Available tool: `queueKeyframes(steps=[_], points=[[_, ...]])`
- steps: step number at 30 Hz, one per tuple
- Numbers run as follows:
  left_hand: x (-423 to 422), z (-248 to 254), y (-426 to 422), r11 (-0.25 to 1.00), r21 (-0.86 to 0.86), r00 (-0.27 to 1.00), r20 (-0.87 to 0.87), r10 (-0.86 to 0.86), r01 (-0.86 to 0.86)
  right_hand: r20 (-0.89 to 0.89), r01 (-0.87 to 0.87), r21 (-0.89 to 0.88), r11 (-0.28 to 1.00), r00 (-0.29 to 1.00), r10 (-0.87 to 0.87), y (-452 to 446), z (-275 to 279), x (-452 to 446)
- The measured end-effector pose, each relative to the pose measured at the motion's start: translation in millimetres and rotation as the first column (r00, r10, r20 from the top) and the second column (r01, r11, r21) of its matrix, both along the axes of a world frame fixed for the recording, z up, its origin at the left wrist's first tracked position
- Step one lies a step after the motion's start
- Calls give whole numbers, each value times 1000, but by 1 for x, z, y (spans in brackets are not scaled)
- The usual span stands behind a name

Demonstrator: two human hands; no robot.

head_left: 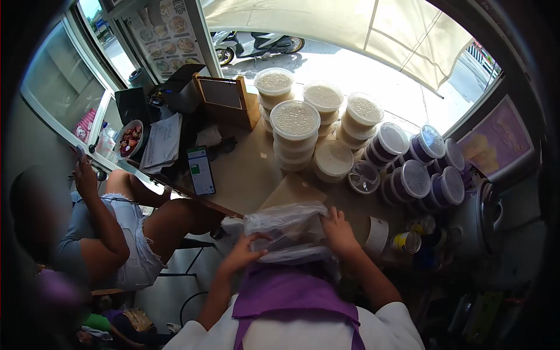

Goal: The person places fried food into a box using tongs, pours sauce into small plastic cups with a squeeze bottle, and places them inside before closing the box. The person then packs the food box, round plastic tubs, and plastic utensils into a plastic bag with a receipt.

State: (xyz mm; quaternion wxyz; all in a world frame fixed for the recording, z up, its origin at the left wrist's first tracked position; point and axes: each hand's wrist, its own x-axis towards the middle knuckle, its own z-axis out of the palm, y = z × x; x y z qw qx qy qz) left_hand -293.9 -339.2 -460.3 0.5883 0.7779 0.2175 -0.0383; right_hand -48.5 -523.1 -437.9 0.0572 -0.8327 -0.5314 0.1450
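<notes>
A clear plastic bag (286, 224) lies between my hands at the counter's near edge, its mouth spread toward me. The fingers of my left hand (245, 252) are curled at the bag's left side. My right hand (338, 228) grips its right side. Something brown shows through the plastic, too unclear to name. Just beyond the bag is a flat brown piece of cardboard or paper (293, 191). Past it stand stacked lidded tubs of pale contents (296, 119), with a small clear-lidded tub (364, 177) to their right.
Purple-filled tubs (415, 179) stack at the right, near cans (406, 241) and a large cooker (481, 213). A phone (201, 170), papers (162, 141) and a bowl (129, 139) lie left. A seated person (125, 239) is close on the left.
</notes>
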Motion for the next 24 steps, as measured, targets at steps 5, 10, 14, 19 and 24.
queueKeyframes(steps=[5,10,14,19,24], points=[[12,0,-13,929,341,945,-228,232,-146,42,68,45,997,997,-70,-2,-8,-14],[22,7,-10,838,497,945,-94,312,-227,-118,82,-12,997,990,-83,2,28,-6],[19,1,4,864,456,944,-132,302,-213,-463,199,345,917,886,-19,6,25,21],[10,-9,35,970,225,986,-116,122,-94,-626,502,434,748,765,-150,39,-14,28],[23,1,27,997,34,977,-199,74,-68,-364,439,456,774,886,-288,52,-58,17]])
